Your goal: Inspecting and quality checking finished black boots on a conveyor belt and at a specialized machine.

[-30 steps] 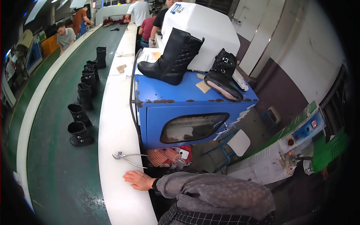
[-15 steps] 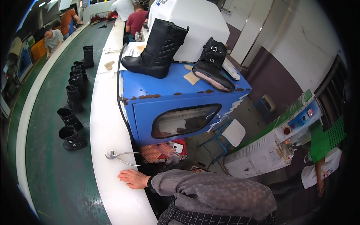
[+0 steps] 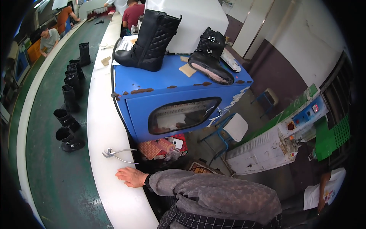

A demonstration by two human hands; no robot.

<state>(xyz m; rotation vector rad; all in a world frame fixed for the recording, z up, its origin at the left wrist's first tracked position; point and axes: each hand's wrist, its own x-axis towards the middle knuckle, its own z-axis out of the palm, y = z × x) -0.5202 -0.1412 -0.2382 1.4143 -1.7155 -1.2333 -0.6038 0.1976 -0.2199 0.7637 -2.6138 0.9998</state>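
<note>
Currently the left hand [image 3: 130, 177] lies flat, palm down, on the white ledge [image 3: 103, 126] that borders the green conveyor [image 3: 45, 160]; its fingers are spread and loose and hold nothing. It reads as a bracing hand, taking weight while the person leans forward. The grey sleeve [image 3: 213, 191] runs back from the wrist toward the lower edge. The right hand is not in view.

Just beyond the fingertips, apart from them, a pair of metal pliers [image 3: 116, 154] lies on the same ledge, handles pointing away toward the blue machine [image 3: 179, 95]. Probably parked there to stay within easy reach.

Farther out past the pliers, the blue machine stands against the ledge. On its top a tall black quilted boot [image 3: 150, 40] stands upright, and a shorter black buckled boot [image 3: 211, 55] is tipped with its sole showing.

To the outer side of the hand, across the ledge, a row of black boots [image 3: 68, 114] stands on the conveyor, well apart from it. Other workers are at the far end.
</note>
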